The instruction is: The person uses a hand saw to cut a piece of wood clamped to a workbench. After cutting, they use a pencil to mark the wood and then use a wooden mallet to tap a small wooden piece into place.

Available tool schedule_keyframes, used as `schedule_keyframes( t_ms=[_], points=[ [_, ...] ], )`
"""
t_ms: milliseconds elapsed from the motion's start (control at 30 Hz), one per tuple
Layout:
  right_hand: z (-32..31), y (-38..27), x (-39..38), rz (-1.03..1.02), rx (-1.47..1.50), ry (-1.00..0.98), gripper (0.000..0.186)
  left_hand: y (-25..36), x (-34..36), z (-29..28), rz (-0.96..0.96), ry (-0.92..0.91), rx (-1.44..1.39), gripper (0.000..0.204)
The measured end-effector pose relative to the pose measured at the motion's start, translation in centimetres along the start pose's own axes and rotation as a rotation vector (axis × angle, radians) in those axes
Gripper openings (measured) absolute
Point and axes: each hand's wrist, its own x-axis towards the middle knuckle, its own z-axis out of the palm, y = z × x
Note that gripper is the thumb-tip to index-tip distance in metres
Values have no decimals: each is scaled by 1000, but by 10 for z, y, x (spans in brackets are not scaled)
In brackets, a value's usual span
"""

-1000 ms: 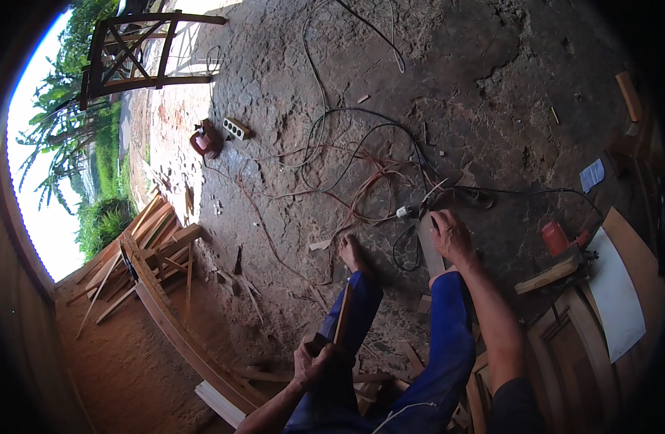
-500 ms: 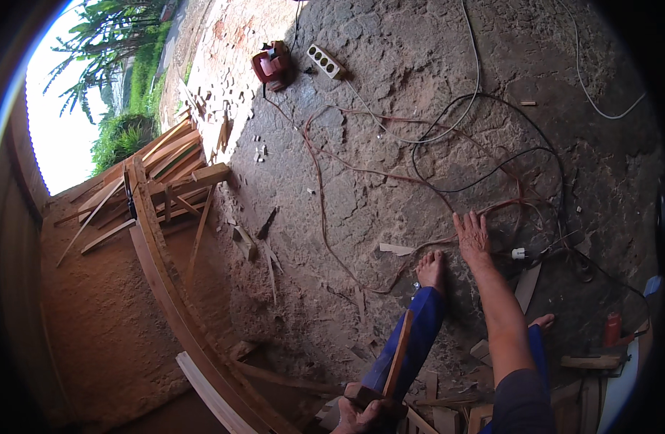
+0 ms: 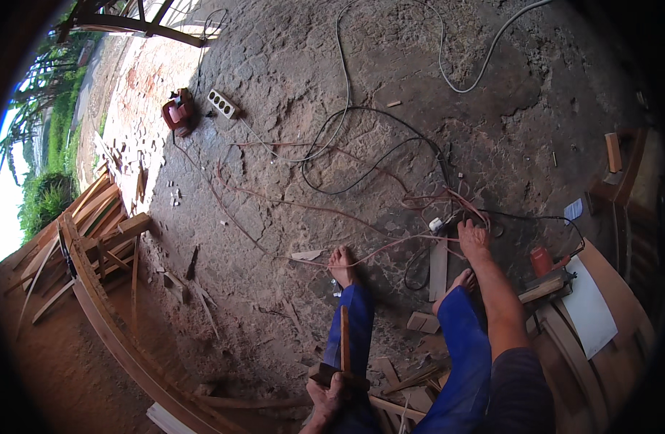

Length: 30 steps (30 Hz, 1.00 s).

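My left hand [image 3: 325, 394], at the bottom, is wrapped round a wooden piece [image 3: 345, 340] made of a slim stick standing out of a dark block. It is held low in front of my blue trouser leg. Beyond my right foot, my right hand [image 3: 475, 240] reaches down to the floor with its fingers closed on a reddish cord [image 3: 471, 205], part of a tangled bundle. The fingertips are partly hidden among the loops. A white plug [image 3: 436, 225] lies just left of that hand, and a flat wooden strip [image 3: 438, 269] lies below the plug.
A black cable [image 3: 325, 189] loops across the rough floor. Farther left are a white power strip [image 3: 224, 104] and a red power tool [image 3: 178, 112]. Stacked timber [image 3: 94, 217] and a long curved beam [image 3: 130, 336] occupy the left. Boards and a white sheet [image 3: 589, 307] are at right.
My right hand, open over the floor before, has moved to the cord bundle and closed on a reddish cord. Cords there have shifted. The view has swung right; my left hand keeps its hold.
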Motion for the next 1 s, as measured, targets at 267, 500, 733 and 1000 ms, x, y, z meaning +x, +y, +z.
schedule_keyframes(
  t_ms=[267,500,733,1000],
  points=[
    [-111,399,-83,322,-269,303,40,-7,-9,20,42,-1,238,36],
    [-154,291,-55,161,-330,378,79,-17,-10,18,5,32,323,40],
    [-111,-89,-85,-144,494,-45,76,14,2,6,-81,38,299,53],
    [-183,-246,-133,-246,887,-219,55,21,60,-66,-206,134,-282,35]
  ],
)
